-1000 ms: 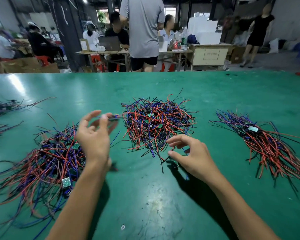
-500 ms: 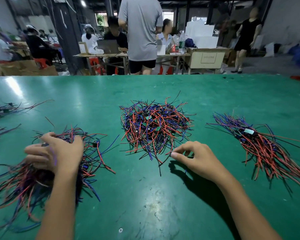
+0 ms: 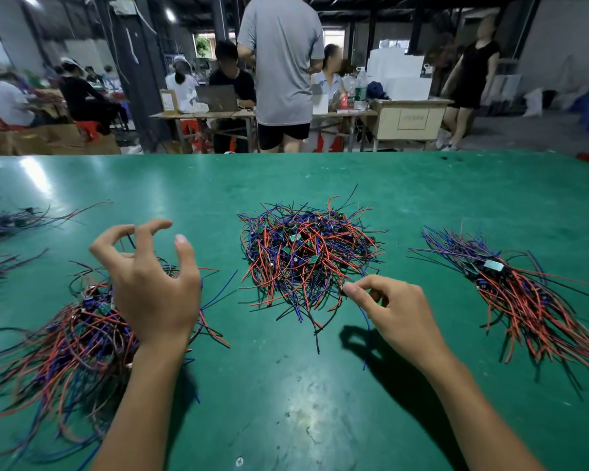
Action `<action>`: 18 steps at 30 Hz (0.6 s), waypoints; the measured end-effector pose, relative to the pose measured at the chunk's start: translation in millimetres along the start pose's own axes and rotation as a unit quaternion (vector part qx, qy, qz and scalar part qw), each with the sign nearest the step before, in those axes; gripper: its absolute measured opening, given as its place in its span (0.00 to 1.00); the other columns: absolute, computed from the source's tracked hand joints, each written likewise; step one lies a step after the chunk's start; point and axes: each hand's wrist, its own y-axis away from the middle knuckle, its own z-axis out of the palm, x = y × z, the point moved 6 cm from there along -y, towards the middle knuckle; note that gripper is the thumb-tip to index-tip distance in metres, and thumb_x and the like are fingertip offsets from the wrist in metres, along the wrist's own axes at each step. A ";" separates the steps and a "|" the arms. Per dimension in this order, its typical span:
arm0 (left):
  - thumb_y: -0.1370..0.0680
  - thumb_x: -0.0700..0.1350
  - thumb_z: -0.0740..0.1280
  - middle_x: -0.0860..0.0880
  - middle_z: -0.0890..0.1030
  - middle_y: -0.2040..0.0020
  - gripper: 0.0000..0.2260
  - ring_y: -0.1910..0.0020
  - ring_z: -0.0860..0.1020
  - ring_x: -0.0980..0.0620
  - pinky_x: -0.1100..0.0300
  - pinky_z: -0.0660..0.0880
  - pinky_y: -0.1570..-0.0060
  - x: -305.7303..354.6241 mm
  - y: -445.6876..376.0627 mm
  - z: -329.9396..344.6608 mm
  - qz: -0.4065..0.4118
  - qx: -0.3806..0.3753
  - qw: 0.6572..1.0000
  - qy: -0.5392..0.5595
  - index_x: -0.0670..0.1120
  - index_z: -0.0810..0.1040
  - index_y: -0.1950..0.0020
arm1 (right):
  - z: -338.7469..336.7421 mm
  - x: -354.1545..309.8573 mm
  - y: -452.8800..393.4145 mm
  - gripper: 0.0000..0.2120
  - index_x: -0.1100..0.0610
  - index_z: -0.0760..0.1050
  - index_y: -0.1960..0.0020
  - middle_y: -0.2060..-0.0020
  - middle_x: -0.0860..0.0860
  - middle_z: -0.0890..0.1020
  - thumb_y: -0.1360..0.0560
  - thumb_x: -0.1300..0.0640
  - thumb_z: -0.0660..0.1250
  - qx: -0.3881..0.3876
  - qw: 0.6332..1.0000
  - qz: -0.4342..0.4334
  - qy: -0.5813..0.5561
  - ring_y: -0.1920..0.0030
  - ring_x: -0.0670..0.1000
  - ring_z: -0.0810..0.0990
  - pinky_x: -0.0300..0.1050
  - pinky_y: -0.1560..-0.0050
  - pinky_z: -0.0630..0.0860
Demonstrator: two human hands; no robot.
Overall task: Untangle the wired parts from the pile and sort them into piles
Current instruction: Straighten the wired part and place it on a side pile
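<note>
Green table [image 3: 286,402] lies bare before the tangled pile [image 3: 306,260]; left hand [image 3: 150,287] fingers spread, right hand [image 3: 395,314] fingers pinching a wire [image 3: 366,321].

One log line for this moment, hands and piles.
left hand: empty, raised over left pile | right hand: pinching blue wire at centre pile | right pile: untouched

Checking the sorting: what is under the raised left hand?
The left pile of red, blue and black wired parts on the green table. The left hand hides its middle.
</note>
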 end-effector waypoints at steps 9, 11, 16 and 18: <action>0.21 0.55 0.69 0.59 0.82 0.57 0.09 0.69 0.74 0.56 0.68 0.69 0.65 58.7 58.6 50.6 0.129 -0.324 0.913 0.214 0.55 0.82 0.44 | 17.1 -27.4 7.7 0.11 0.44 0.84 0.56 0.71 0.38 0.79 0.26 0.38 0.70 -0.041 0.989 -0.028 -0.137 0.70 0.40 0.74 0.31 0.67 0.66; 0.26 0.55 0.75 0.58 0.85 0.55 0.14 0.67 0.79 0.55 0.66 0.72 0.65 62.7 78.4 65.6 0.074 -0.437 0.852 0.279 0.54 0.84 0.42 | 20.9 -31.9 9.7 0.12 0.44 0.84 0.55 0.72 0.41 0.79 0.25 0.38 0.70 -0.057 0.985 -0.036 -0.159 0.71 0.40 0.73 0.33 0.66 0.66; 0.29 0.42 0.79 0.53 0.87 0.60 0.09 0.62 0.83 0.56 0.68 0.73 0.61 63.3 88.2 70.7 0.049 -0.485 0.804 0.340 0.45 0.88 0.50 | 23.4 -37.1 13.1 0.13 0.43 0.83 0.60 0.74 0.44 0.77 0.25 0.36 0.68 -0.069 0.977 -0.035 -0.200 0.73 0.41 0.70 0.37 0.69 0.64; 0.30 0.47 0.79 0.52 0.86 0.61 0.07 0.64 0.82 0.52 0.63 0.73 0.64 59.6 84.2 69.2 0.022 -0.461 0.821 0.336 0.48 0.88 0.54 | 24.1 -38.7 13.7 0.17 0.42 0.82 0.63 0.75 0.45 0.76 0.26 0.32 0.66 -0.071 0.974 -0.036 -0.212 0.73 0.41 0.68 0.36 0.70 0.63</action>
